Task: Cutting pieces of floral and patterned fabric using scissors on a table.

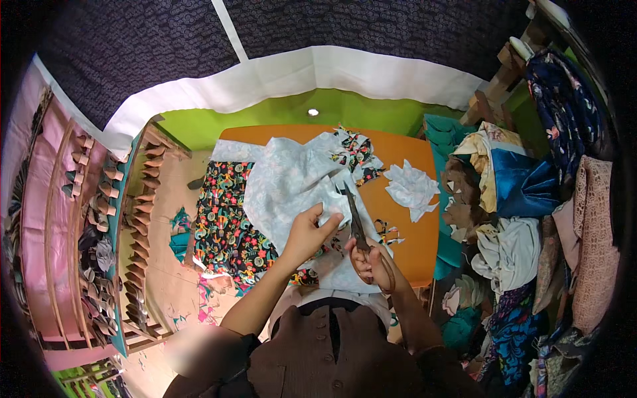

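Note:
My right hand (371, 264) is closed round the handles of large dark scissors (358, 229), whose blades point away from me over the cloth. Pinched in my left hand (310, 235), just left of the blades, is an edge of pale fabric (285, 179). This fabric lies with its whitish back upward across an orange table (413, 255). Black cloth with a bright floral print (229, 215) shows beside it on the left. Ragged cut scraps (358, 149) with the same print lie beyond the scissors, and a pile of pale cut pieces (410, 189) sits to the right.
Folded and heaped fabrics (514, 249) crowd the right side, with more cloth hanging (570, 113) there. Racks of shoe-shaped forms (136, 245) stand at the left. Scraps (212, 292) litter the floor. A green wall (371, 99) and white-edged curtain (279, 73) close off the far side.

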A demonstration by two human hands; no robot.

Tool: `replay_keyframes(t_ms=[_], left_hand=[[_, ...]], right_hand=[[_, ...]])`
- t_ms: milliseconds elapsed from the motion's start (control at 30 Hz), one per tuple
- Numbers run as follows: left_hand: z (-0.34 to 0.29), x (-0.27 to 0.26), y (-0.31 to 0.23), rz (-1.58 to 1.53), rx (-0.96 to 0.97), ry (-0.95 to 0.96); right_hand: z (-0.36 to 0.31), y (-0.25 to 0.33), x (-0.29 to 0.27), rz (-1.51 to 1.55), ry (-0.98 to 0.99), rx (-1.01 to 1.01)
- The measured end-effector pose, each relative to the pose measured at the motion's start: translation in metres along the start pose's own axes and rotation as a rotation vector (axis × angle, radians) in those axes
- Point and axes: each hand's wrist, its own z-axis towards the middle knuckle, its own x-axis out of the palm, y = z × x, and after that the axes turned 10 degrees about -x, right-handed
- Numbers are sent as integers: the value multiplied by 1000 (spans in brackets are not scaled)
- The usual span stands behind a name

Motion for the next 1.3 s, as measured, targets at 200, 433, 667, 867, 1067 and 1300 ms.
replay_keyframes(t_ms=[200,433,667,867,1067,1300], left_hand=[[-2,-10,-4,-68,18,35],[-8,-14,-23,145,-118,296],[-6,-11,-7,169,-34,261],[-17,-5,-25,-196,-313,306],[-27,11,-23,-604,-508,370],[-34,32,-20,-622,-515,356]], right_hand=[[-5,-4,0,-20,-14,88],[-9,-22,1,216,-96,-72],[-23,-14,-14,195,-53,-30],[-20,-16,-24,310,-192,-174],[-18,-26,-28,536,-413,-80],[-14,0,-24,442,-472,-106]])
